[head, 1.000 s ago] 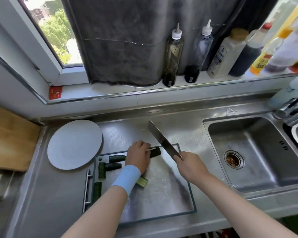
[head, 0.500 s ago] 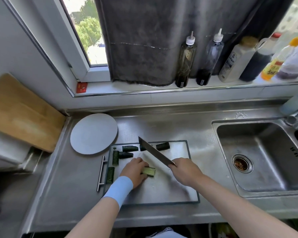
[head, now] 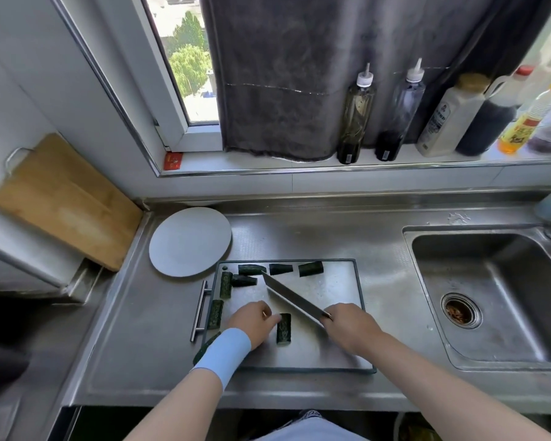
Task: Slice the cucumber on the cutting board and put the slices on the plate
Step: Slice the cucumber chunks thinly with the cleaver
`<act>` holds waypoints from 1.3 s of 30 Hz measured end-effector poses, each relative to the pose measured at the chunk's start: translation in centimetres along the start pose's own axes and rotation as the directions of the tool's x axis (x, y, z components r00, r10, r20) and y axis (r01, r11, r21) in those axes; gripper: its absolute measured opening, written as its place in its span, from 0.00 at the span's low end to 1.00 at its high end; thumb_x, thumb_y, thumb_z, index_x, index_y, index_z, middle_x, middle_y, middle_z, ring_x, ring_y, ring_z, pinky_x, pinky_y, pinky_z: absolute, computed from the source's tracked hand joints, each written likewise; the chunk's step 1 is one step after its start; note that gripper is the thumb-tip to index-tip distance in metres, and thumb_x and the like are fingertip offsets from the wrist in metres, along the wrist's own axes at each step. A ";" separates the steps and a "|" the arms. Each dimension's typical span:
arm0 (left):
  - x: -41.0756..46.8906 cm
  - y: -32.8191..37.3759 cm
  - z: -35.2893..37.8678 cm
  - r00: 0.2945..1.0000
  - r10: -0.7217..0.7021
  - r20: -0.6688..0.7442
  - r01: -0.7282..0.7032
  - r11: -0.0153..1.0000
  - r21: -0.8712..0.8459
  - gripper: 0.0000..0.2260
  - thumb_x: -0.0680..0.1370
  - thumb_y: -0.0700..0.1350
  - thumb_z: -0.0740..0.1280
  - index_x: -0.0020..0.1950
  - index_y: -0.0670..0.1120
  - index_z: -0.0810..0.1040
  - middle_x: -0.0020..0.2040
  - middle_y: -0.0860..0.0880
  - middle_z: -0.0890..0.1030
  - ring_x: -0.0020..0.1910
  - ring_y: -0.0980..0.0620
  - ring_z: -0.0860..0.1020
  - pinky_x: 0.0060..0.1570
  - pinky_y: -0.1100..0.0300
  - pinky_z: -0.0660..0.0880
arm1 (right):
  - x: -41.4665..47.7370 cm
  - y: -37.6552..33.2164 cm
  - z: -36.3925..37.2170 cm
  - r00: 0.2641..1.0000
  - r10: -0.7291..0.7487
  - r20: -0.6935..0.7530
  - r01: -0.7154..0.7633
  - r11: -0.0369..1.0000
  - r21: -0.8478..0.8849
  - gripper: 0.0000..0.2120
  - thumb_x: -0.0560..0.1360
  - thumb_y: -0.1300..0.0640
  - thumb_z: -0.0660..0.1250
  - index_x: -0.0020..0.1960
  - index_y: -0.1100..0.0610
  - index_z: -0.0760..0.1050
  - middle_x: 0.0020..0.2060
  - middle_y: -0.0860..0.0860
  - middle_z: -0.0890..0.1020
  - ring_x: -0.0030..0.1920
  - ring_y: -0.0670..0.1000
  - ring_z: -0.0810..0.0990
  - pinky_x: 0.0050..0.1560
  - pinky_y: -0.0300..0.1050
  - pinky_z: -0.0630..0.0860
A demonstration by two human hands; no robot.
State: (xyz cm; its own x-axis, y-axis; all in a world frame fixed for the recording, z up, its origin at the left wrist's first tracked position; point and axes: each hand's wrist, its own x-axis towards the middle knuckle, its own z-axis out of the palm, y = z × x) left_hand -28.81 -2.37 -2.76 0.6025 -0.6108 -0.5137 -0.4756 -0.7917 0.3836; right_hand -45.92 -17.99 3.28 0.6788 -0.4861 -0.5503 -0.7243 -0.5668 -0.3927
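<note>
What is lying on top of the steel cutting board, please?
Dark green cucumber pieces lie on the grey steel cutting board; the right hand holds a steel knife over it. The left hand's blue wristband partly hides one piece.

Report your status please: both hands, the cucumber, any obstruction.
Left hand steadies cucumber piece on cutting board. Right hand grips knife, blade over board. Plate without slices. Other pieces along board's edges; nothing blocks.
</note>
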 end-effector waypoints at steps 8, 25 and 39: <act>-1.1 3.2 2.5 0.997 -0.015 -0.080 0.015 1.000 -0.011 0.18 0.72 0.52 0.71 0.58 0.50 0.72 0.55 0.50 0.76 0.50 0.49 0.77 0.49 0.55 0.76 | -0.1 0.6 0.3 0.999 -0.039 0.021 0.039 0.999 -0.031 0.16 0.80 0.52 0.57 0.34 0.51 0.68 0.33 0.46 0.75 0.36 0.51 0.72 0.33 0.44 0.65; -2.1 1.0 5.6 0.888 0.234 -0.397 -0.247 0.969 0.020 0.12 0.75 0.44 0.69 0.58 0.47 0.80 0.57 0.49 0.75 0.56 0.50 0.73 0.53 0.63 0.70 | 0.4 1.0 1.5 0.969 -0.230 0.093 0.229 0.973 0.018 0.13 0.82 0.48 0.53 0.41 0.44 0.70 0.39 0.45 0.77 0.43 0.52 0.76 0.36 0.46 0.68; -0.1 -2.5 6.6 0.674 0.512 -0.533 -0.565 0.822 0.074 0.09 0.75 0.39 0.68 0.54 0.40 0.80 0.51 0.44 0.78 0.49 0.45 0.75 0.48 0.54 0.75 | 0.2 -1.4 4.4 0.986 -0.165 0.023 0.163 0.984 0.067 0.12 0.83 0.51 0.54 0.58 0.43 0.75 0.36 0.43 0.77 0.35 0.46 0.74 0.34 0.41 0.69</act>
State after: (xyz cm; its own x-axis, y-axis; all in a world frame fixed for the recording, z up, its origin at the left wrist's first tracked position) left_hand -31.96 -0.26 -8.75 0.5043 -0.8237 0.2591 -0.7789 -0.3044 0.5483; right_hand -45.30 -14.36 0.53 0.7860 -0.3704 -0.4950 -0.6103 -0.5929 -0.5253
